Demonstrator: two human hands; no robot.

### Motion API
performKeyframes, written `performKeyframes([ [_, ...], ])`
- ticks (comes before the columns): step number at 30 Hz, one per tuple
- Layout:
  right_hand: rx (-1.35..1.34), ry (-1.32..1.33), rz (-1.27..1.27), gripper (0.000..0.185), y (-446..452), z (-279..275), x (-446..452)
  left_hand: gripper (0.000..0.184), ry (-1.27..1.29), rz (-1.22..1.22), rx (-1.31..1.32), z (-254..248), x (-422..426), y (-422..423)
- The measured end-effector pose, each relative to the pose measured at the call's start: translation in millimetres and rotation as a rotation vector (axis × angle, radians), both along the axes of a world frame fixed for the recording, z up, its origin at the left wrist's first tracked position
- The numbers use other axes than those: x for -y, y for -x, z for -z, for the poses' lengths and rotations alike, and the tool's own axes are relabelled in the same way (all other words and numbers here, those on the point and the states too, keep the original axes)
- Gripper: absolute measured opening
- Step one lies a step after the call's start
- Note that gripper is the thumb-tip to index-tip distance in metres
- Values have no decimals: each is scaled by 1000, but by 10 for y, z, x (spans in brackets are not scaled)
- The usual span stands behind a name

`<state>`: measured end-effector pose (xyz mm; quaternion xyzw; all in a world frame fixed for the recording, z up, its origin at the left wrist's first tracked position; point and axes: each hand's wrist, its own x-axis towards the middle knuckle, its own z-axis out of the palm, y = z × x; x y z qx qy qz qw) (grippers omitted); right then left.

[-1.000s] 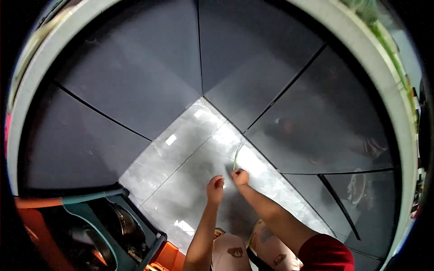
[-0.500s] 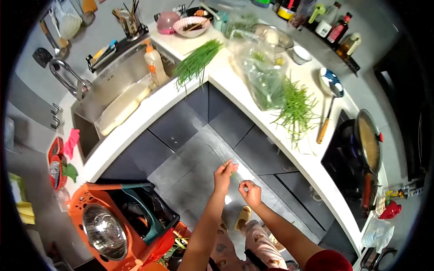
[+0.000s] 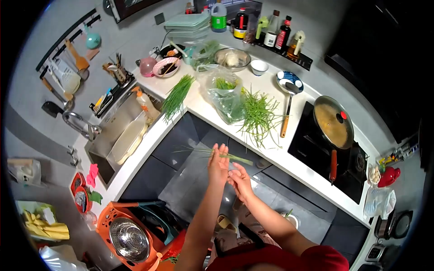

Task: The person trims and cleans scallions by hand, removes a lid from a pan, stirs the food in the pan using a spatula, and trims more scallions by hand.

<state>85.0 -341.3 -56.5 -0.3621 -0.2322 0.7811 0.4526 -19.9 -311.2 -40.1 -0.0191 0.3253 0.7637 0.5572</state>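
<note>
A few thin garlic chives (image 3: 239,159) lie across my left hand (image 3: 219,165), their pale ends to the right and green tips trailing left. That hand is raised, palm toward me, holding the stalks at its fingers. Close beside its palm is my right hand (image 3: 241,181), fingers curled in a loose pinch; anything between them is too small to make out. On the counter beyond lie a loose, spread-out pile of chives (image 3: 260,115) and a neater bunch (image 3: 178,97) near the sink. Between these sits a clear plastic bag (image 3: 228,101) with greens in it.
A lidded pan (image 3: 333,122) stands on the black stove (image 3: 304,151) at right. A spatula (image 3: 287,110) rests on a blue-patterned dish (image 3: 289,81). The steel sink (image 3: 108,147) is at left. An orange rack (image 3: 108,221) with a colander (image 3: 129,239) stands low at left.
My view has lifted and turned, showing more of the wall and stove. My hands have risen closer to the counter edge. The left hand has opened out somewhat, with the chives now across it.
</note>
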Motion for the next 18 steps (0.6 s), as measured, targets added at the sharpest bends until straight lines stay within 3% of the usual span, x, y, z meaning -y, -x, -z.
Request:
performKeyframes([
  [1,-133,21,41,40,-32,66,-83,38,-10,15,-9,-89,-62,-31],
  [5,-239,32,174,39,-81,-74,-555,38,-46,57,-97,-63,-461,-141],
  [9,-192,-11,246,9,-130,-268,-1209,44,-105,78,-149,-53,-952,-354],
  [12,-69,-78,249,11,-306,-426,-1648,47,-33,665,-11,104,-1272,-228],
  [13,27,-110,276,13,-360,-452,-1802,43,98,733,-22,7,-1286,-312],
  [16,196,-265,205,15,-614,-394,-2179,28,141,840,-801,-345,-1230,-534],
  [18,294,-387,23,17,-778,-291,-2358,22,124,583,-1124,-416,-1313,-608],
])
